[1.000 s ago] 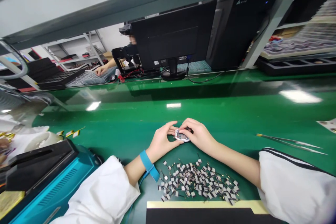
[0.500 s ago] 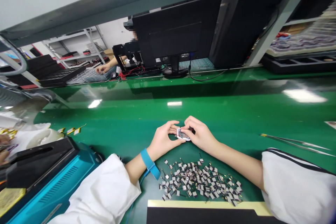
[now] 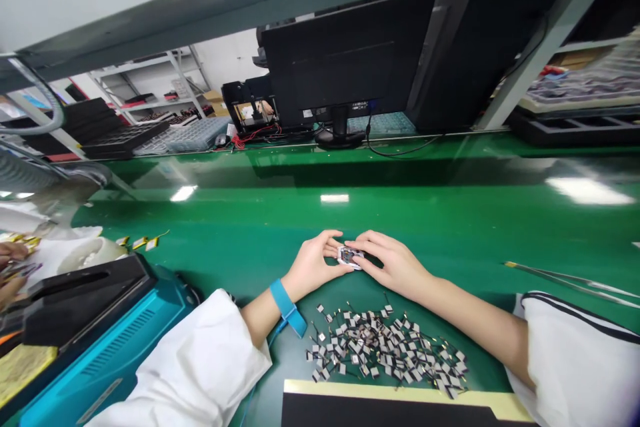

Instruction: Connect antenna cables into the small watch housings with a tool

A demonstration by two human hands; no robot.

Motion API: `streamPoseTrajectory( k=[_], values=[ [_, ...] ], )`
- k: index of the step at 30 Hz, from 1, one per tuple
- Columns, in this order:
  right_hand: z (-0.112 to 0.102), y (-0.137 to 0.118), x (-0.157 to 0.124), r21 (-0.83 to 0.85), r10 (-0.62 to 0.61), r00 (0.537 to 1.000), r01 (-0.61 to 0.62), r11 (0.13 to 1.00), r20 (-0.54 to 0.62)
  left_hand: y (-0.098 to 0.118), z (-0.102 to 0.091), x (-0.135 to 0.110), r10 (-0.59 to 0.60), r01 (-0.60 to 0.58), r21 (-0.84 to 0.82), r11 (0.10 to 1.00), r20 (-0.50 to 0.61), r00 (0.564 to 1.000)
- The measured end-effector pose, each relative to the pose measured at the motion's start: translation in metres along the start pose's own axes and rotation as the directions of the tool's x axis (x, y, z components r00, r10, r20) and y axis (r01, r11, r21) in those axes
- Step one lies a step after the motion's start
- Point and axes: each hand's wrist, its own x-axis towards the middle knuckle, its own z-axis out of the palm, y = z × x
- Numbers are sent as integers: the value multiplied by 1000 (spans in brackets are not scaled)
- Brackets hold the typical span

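Between my hands is a small electronic device in a white housing (image 3: 349,257), its circuit parts facing up. My left hand (image 3: 313,263) grips its left side, with the thumb along the near edge and the fingers behind. My right hand (image 3: 395,263) is closed over the right side, its thumb and fingertips touching the device. A blue strap circles my left wrist. Just below the hands lies a heap of small grey square parts with short black leads (image 3: 385,347).
Metal tweezers (image 3: 570,278) lie at the right. A teal and black machine (image 3: 115,340) stands at the left, near several yellow-edged pieces (image 3: 140,242). A black sheet with a yellow border (image 3: 400,407) lies in front. Behind are a monitor (image 3: 345,60) and a black computer tower (image 3: 480,53).
My right hand has shifted slightly right, its fingers straighter over the device. My left hand keeps its hold. The co-worker's arm in the background has drawn back behind the black stand. The view shifted slightly.
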Motion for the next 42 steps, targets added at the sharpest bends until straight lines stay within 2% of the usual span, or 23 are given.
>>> streamPoseTrajectory(
  k=[3,6,15,21,25,31,33,35,36,38,42],
  values=[
    [0,0,3,-3,-21,1000,21,1000,-19,0,1,0,12,-12,1,1000,8,1000],
    [-3,2,9,-52,-35,999,35,998,15,-2,3,3,41,-41,-22,999,14,999],
    [-21,-2,32,-224,-92,968,146,964,235,-11,6,13,134,-132,-41,990,48,990],
    [-30,-8,43,-288,-108,912,235,928,395,-12,6,14,161,-162,7,987,75,984],
    [-31,-12,47,-328,-156,862,342,881,482,-13,7,15,169,-170,14,985,65,984],
    [-34,-15,56,-363,-261,745,560,745,614,-9,5,14,166,-170,51,984,74,983],
    [-41,-15,54,-295,-222,762,476,829,608,-9,4,14,161,-166,62,984,79,984],
    [-52,-14,45,-210,-76,825,231,950,561,-10,4,14,157,-163,76,984,82,984],
    [-59,-14,37,-182,24,848,86,980,530,-10,4,14,156,-163,83,983,83,984],
    [-71,-13,14,-174,198,861,-130,976,468,-11,4,14,161,-170,100,980,86,983],
    [-80,-18,-48,-204,323,859,-260,944,396,-10,3,13,184,-196,136,971,94,978]
  ],
)
